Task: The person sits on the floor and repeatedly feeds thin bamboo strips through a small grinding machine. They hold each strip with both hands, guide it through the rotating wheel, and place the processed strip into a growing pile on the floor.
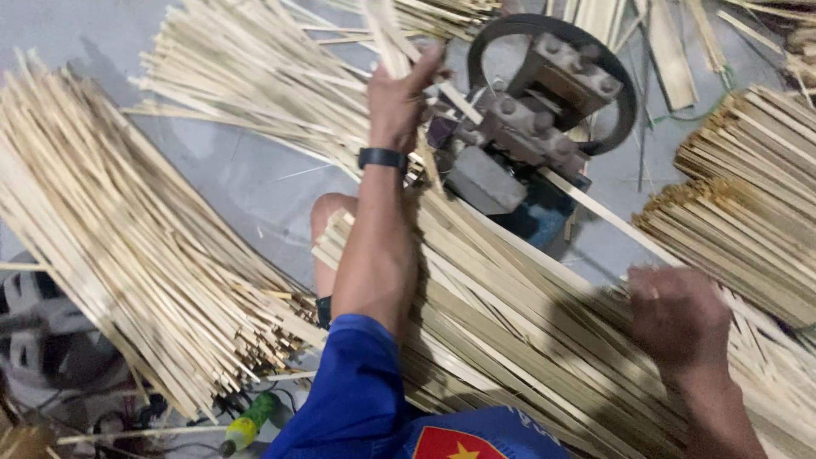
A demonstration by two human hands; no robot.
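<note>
Workshop: splitting machine (544, 102), bamboo strips (127, 246)

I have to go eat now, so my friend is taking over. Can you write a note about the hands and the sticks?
Left hand: raised, gripping a few strips beside the machine.
Right hand: resting on the pile across the lap; blurred, so grip unclear.
One strip sticks out of the machine toward the right hand.
Done: cannot tell which stacks have been through the machine.
Left: the lap pile is still big. More bundles lie at left and right.
</note>
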